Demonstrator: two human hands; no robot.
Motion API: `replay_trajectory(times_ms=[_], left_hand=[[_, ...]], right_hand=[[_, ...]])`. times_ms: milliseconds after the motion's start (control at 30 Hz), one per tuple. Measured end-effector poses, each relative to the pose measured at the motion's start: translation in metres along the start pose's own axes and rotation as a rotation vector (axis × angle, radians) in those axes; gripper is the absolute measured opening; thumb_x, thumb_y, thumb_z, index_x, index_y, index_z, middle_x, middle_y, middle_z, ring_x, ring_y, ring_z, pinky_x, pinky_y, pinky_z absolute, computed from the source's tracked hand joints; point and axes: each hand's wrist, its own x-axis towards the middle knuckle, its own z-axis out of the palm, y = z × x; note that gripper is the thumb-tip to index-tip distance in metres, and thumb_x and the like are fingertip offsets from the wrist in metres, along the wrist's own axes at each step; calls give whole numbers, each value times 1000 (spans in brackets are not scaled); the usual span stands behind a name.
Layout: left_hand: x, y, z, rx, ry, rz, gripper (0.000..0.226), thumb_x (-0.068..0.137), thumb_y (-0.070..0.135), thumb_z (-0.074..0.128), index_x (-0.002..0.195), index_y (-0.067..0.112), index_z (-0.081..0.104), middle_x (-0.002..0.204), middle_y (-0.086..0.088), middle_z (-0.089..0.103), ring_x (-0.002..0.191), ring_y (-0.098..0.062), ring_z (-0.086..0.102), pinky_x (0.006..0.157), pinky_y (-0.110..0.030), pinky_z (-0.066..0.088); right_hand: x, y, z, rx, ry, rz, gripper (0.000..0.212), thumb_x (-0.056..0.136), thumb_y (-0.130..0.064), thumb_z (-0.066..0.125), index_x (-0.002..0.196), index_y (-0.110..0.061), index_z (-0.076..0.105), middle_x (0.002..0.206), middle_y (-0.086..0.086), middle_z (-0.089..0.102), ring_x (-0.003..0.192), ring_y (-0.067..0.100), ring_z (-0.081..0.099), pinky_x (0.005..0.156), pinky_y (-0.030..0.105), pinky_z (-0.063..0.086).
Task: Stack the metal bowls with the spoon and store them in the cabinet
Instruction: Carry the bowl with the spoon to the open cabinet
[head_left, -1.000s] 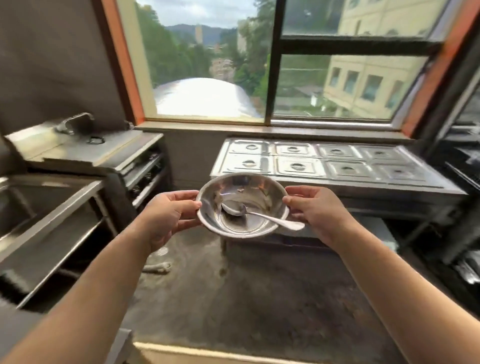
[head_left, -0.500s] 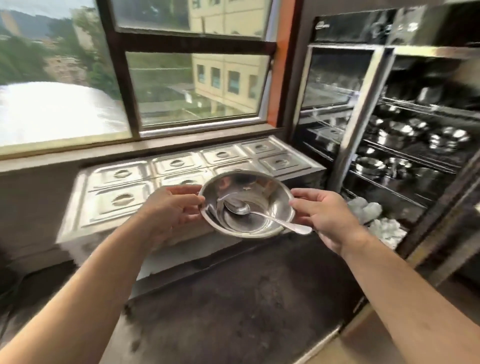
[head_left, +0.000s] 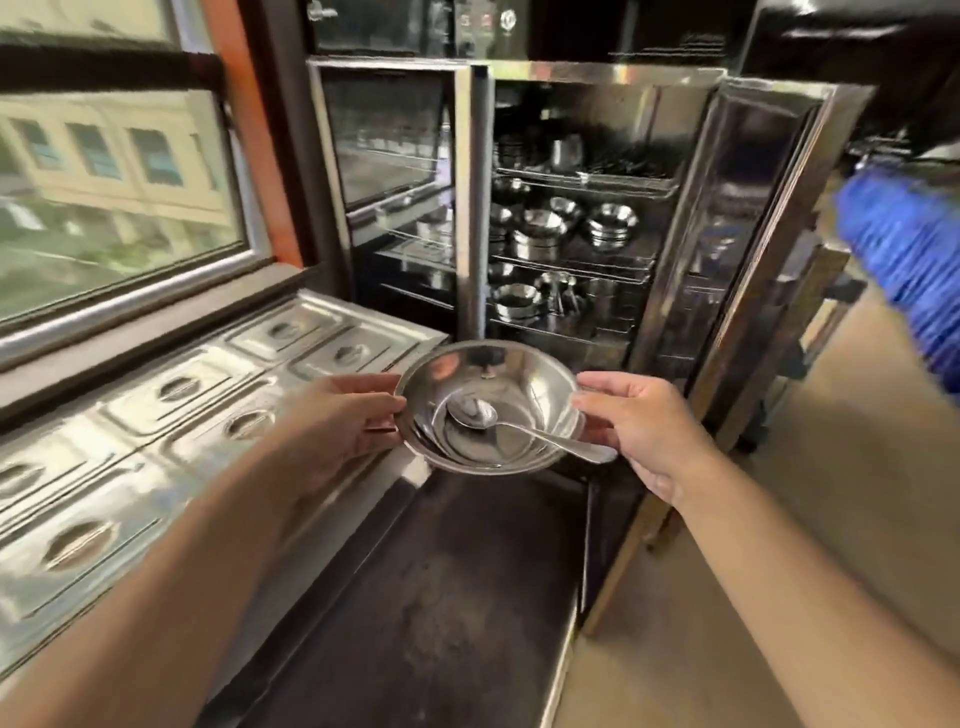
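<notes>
I hold the stacked metal bowls (head_left: 524, 379) at chest height in front of me, my left hand (head_left: 345, 418) gripping the left rim and my right hand (head_left: 641, 431) the right rim. A metal spoon (head_left: 511, 423) lies inside the top bowl, its handle sticking out over the right rim near my right thumb. Straight ahead stands the steel cabinet (head_left: 475, 182), its right door (head_left: 737, 249) swung open. Its wire shelves carry several metal bowls (head_left: 537, 231) and cups.
A steel serving counter with several lidded pans (head_left: 176, 395) runs along the left under the window (head_left: 114, 197). A dark counter top (head_left: 441, 587) lies below my hands. Something blue and blurred (head_left: 909, 260) is at the far right, beside tan floor (head_left: 831, 467).
The view has swung right from the sink and window to the open cabinet. Both hands have kept the bowls and spoon level in the same grip.
</notes>
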Motion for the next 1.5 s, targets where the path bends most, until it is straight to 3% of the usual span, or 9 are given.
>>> replay_trajectory(times_ms=[200,500,633,767,867,1033,1100,1300,1500], left_hand=[[133,6,51,71,-101,21,26,89,-6,64,112,4,71,86,-9,76,69,-13,71,65,-30,62],[315,40,111,101,-82,34,22,88,-2,66,101,13,75,82,-4,77,67,-9,71,60,-25,59],[383,45,122,75,-101,25,26,88,-2,65,112,6,73,89,-8,75,73,-14,68,63,-28,58],[460,46,137,27,-128,-1,26,87,-4,65,110,6,72,82,-7,77,65,-12,71,55,-26,57],[523,44,153,19,-192,-27,26,87,-3,66,109,7,73,85,-10,77,66,-14,72,54,-25,56],[640,45,191,43,-315,-34,22,87,-2,67,103,10,73,80,-9,77,63,-14,70,54,-25,56],[681,50,208,49,-400,-38,23,86,-2,67,105,10,71,79,-9,77,65,-15,71,56,-26,57],[788,70,256,70,-528,-85,29,86,3,71,114,7,66,72,-4,75,64,-13,72,60,-27,59],[850,77,302,101,-643,-115,27,92,12,68,116,4,63,90,-13,76,72,-16,75,58,-25,59]], right_hand=[[112,7,-37,-32,77,-44,20,90,-4,70,103,-19,70,79,5,79,63,19,75,53,24,56],[287,3,-54,-86,258,-77,29,87,-19,74,116,-19,73,96,0,78,80,16,77,75,37,63],[346,3,-50,-50,299,-61,31,88,-18,74,119,-18,71,100,-1,77,81,16,76,70,33,63],[406,10,-55,-31,354,-25,31,87,-16,75,117,-16,71,100,6,77,88,26,75,83,48,61],[452,18,-64,-12,411,12,31,85,-15,76,116,-15,72,101,7,77,93,28,74,90,52,58],[539,22,-81,30,519,76,34,86,-4,75,120,-6,69,91,11,79,77,25,77,62,32,61],[569,15,-86,39,554,93,36,86,-1,74,122,-3,67,91,14,78,74,24,77,57,30,59],[655,-2,-103,33,705,153,34,87,-3,73,121,-6,68,91,19,77,83,32,74,60,33,60],[714,-5,-122,-17,820,253,6,89,-12,72,87,-17,75,88,16,77,77,29,75,60,34,61]])
